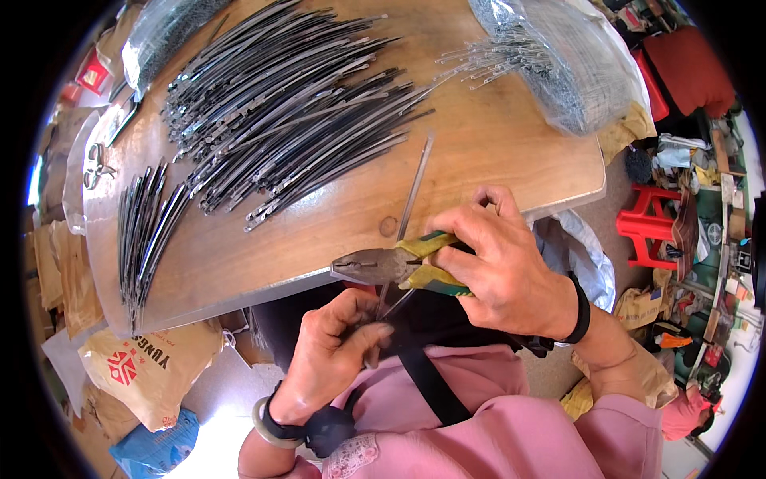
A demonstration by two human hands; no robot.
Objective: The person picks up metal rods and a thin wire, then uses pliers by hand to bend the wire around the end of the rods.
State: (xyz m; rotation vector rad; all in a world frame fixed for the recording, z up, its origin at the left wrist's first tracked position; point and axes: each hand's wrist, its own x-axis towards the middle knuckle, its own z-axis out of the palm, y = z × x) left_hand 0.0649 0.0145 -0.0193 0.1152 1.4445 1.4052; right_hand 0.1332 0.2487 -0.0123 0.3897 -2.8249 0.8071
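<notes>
My right hand (499, 259) grips pliers (383, 265) with green and yellow handles, jaws pointing left over the table's near edge. My left hand (335, 351) pinches the lower end of a long thin metal rod (415, 188), which runs up and to the right across the wooden table (479, 152). The plier jaws sit at the rod just above my left fingers. A big heap of dark metal strips (279, 112) lies on the table beyond.
A smaller row of dark strips (144, 231) lies at the table's left. A clear bag of thin silver wire parts (550, 60) sits at the far right. Scissors (96, 164) lie far left. Paper sacks (152, 367) and a red stool (650, 227) stand on the floor.
</notes>
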